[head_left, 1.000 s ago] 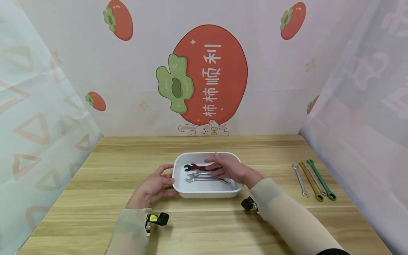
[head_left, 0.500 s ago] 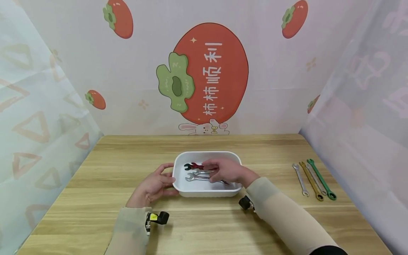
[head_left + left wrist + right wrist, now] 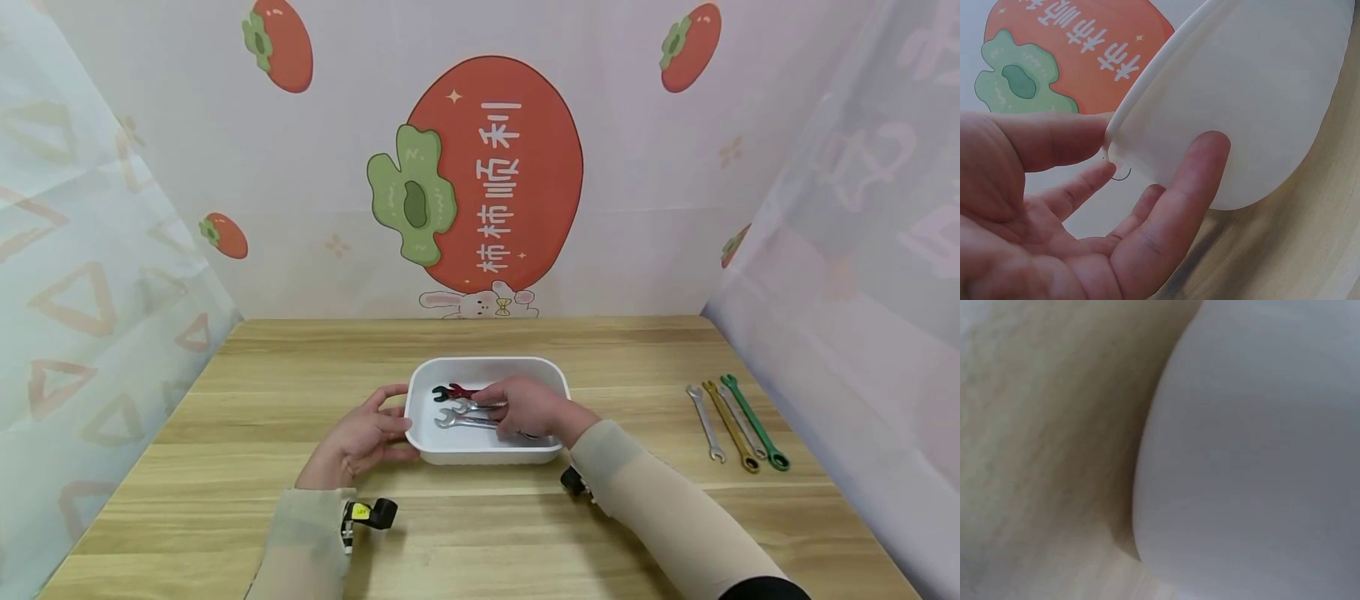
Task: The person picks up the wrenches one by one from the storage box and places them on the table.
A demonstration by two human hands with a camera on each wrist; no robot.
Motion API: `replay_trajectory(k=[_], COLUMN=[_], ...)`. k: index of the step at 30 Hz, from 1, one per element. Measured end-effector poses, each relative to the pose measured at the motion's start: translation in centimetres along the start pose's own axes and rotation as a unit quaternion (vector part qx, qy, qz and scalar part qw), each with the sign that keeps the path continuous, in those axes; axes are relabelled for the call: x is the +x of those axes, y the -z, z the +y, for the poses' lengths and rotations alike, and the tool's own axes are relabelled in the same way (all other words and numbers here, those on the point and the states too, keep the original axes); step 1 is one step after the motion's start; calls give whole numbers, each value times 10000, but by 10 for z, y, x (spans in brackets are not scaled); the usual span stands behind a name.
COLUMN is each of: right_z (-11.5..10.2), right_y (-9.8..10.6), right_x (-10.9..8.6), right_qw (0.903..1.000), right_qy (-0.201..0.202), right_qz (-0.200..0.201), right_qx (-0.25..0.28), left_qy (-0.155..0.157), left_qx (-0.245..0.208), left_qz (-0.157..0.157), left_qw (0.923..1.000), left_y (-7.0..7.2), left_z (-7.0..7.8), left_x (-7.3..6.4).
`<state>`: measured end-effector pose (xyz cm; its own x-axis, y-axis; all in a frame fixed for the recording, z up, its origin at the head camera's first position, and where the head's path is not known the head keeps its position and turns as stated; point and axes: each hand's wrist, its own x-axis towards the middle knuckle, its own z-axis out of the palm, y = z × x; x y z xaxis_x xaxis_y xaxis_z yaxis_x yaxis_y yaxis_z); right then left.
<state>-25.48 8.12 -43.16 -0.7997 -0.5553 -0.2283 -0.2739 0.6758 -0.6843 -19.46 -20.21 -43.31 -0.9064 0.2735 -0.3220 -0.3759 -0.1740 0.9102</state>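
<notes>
A white tray point(image 3: 491, 457) sits in the middle of the table with several open-ended wrenches in it. My left hand point(image 3: 367, 433) holds its left end; in the left wrist view the thumb and a fingertip meet at the tray's rim point(image 3: 1141, 94), another finger lying against the outer wall. Inside the tray, my right hand point(image 3: 536, 408) curls its fingers and thumb round the handle of a silver wrench point(image 3: 465, 407), fingertips hidden. A second silver wrench point(image 3: 450, 420) lies nearer, under the thumb side. Beyond are a black wrench point(image 3: 440, 393) and a red wrench point(image 3: 459, 390).
At the right of the wooden table point(image 3: 300, 383) lie a short silver wrench point(image 3: 707, 423), a gold ratchet wrench point(image 3: 731, 427), another silver one and a green wrench point(image 3: 756, 423), side by side. A printed backdrop point(image 3: 315, 183) stands behind.
My right hand has come down from above the tray onto the wrenches, and its fingers have gone from spread to curled. The left hand and the tray stay in place.
</notes>
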Motion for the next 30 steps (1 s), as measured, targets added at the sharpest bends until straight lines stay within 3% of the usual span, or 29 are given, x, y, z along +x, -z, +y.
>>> replay_trajectory(k=[13, 30], right_z=[-6, -9], right_y=[-5, -5], right_x=[0, -1], right_qw=[9930, 9874], right_qy=[124, 164], right_qz=[268, 307], right_qx=[-1140, -1543], left_qy=[-75, -93], left_qx=[26, 81], left_qz=[-67, -64], left_qw=[9999, 9999], left_y=[0, 0], left_z=[1, -1], left_x=[-2, -1])
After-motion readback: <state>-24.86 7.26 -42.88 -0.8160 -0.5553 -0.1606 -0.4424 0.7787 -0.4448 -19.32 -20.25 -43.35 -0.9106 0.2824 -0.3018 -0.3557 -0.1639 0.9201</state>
